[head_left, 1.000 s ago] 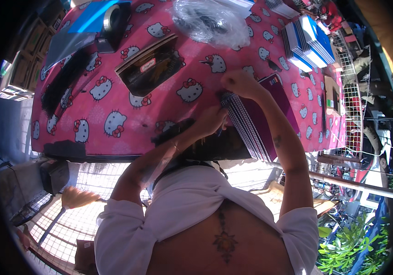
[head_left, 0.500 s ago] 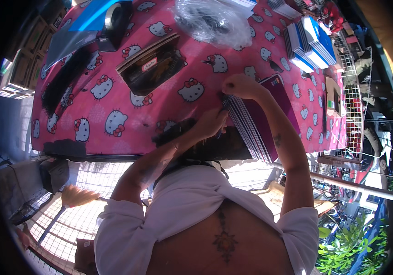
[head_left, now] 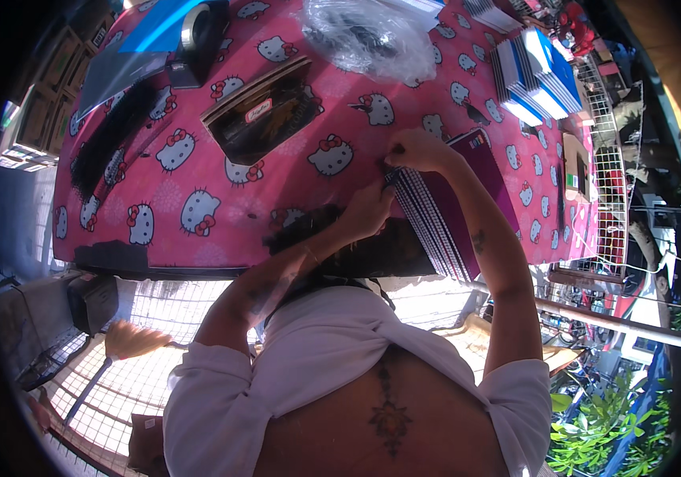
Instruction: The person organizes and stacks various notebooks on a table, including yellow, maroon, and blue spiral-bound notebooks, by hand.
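A stack of purple notebooks (head_left: 479, 187) with a row of white binding holes along its left edge lies on the pink cat-print tablecloth (head_left: 197, 171), reaching over the near table edge. My right hand (head_left: 418, 149) grips the far corner of the stack. My left hand (head_left: 368, 208) pinches the bound edge just below it, fingers closed. A dark bundle (head_left: 308, 224) lies under my left wrist.
On the cloth are a black open case (head_left: 265, 111), a clear plastic bag (head_left: 368, 36), a stack of blue and white notebooks (head_left: 535, 75), a tape roll (head_left: 197, 28) and black strips (head_left: 110, 139). A wire rack (head_left: 607, 167) stands at the right. A broom (head_left: 129, 342) lies below.
My left hand has crept slightly up the bound edge toward my right hand. The stack and everything else stay put.
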`<state>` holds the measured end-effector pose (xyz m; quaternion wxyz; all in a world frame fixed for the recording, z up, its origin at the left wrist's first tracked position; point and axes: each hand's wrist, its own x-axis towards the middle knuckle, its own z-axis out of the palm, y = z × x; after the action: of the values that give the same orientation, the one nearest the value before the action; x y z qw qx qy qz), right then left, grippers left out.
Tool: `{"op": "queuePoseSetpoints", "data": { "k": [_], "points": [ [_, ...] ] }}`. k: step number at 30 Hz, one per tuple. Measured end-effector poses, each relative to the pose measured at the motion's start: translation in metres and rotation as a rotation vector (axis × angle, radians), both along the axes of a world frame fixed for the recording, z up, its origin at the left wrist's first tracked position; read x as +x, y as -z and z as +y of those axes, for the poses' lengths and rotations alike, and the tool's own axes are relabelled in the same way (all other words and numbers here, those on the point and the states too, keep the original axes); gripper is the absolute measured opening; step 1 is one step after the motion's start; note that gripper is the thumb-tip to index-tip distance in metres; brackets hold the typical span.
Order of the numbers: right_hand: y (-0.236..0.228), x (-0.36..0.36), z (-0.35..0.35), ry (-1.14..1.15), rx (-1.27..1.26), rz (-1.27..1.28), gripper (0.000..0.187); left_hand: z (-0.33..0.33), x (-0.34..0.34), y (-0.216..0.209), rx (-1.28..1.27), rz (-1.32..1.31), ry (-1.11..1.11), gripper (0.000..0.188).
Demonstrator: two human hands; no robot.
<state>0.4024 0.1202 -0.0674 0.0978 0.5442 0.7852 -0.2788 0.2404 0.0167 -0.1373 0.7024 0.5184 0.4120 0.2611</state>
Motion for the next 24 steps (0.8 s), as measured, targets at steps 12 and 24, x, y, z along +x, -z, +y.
{"op": "queuePoseSetpoints", "data": {
  "k": [12,24],
  "points": [
    [0.003,-0.008,0.005,-0.071,-0.039,-0.241,0.038,0.003,-0.003,0.013,-0.109,-0.067,0.056,0.034],
    [0.004,-0.019,0.002,-0.004,-0.01,-0.303,0.033,-0.001,-0.006,0.01,-0.082,-0.042,0.041,0.028]
  ]
}}
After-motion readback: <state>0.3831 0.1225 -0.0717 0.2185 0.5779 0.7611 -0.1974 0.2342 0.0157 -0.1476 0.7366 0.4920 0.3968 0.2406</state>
